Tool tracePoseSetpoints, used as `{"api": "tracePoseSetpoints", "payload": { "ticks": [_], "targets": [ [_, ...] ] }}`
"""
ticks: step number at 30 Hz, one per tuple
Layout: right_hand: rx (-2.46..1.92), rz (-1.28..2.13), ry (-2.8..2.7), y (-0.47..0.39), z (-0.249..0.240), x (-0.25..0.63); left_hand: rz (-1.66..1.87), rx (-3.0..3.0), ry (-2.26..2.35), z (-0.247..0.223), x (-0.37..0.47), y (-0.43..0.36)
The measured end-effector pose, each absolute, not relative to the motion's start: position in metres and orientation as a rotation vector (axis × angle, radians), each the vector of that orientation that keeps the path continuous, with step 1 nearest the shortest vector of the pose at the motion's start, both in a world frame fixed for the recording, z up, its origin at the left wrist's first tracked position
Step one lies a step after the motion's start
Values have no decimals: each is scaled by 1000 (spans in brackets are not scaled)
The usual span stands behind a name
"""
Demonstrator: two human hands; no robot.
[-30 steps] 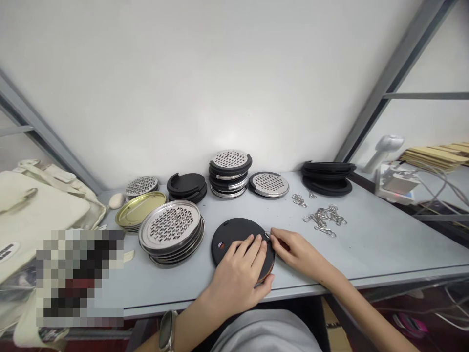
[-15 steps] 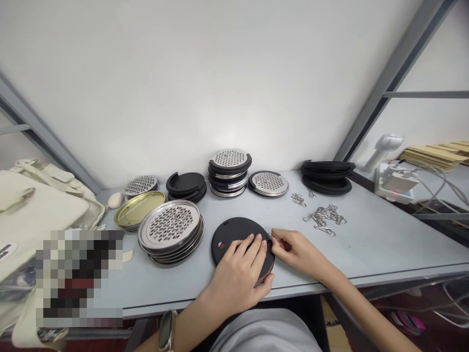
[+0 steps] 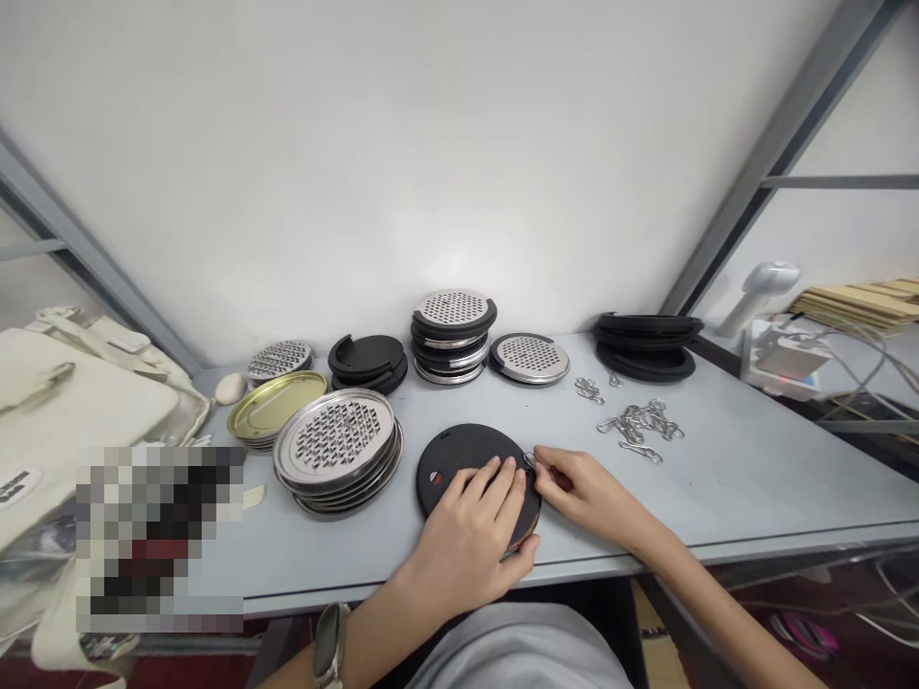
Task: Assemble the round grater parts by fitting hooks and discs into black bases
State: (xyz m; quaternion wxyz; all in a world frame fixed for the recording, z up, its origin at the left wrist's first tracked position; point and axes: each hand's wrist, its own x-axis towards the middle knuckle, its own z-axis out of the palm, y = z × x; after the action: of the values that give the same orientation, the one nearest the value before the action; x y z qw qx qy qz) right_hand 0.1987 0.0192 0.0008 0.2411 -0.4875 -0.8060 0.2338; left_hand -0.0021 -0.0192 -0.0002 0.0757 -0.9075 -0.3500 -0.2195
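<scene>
Black and round, the disc (image 3: 463, 442) lies flat on the table (image 3: 725, 478) near its front edge, under the person's left hand (image 3: 474, 522). That hand is spread over the top, fingers stretched out rather than curled, with the thumb down at the disc's near right side. At the disc's right rim, the right hand (image 3: 574, 486) has thumb and forefinger closed in a pinch on a small wire clip (image 3: 529, 460). Fingertips hide part of the clip, so I cannot tell whether it passes through the rim or only touches it.

The likeliest trouble, I judge, is a slip: the wire is thin and smooth, and a twist or hard push could spring it out of the pinch. The disc could also swivel if the flat left hand presses too lightly against a sideways pull from the right. Because the table's edge is just in front of the disc, a tug toward the body might drag it partly over.

To the right of the disc and behind it sits a loose heap of clips (image 3: 642, 421); a stray clip flicked that way would be hard to pick out. Left of the disc stands a stack of metal graters (image 3: 337, 445), toothed side up, which a careless sweep of the left arm could knock or scrape against.
</scene>
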Motion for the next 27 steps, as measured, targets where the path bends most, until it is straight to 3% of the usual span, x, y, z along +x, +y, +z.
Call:
{"api": "tracePoseSetpoints", "payload": {
  "ticks": [27],
  "targets": [
    [-1321, 678, -2177, 17, 1, 200, -670, -2717, -1031, 0, -2, -19]
  ]
}}
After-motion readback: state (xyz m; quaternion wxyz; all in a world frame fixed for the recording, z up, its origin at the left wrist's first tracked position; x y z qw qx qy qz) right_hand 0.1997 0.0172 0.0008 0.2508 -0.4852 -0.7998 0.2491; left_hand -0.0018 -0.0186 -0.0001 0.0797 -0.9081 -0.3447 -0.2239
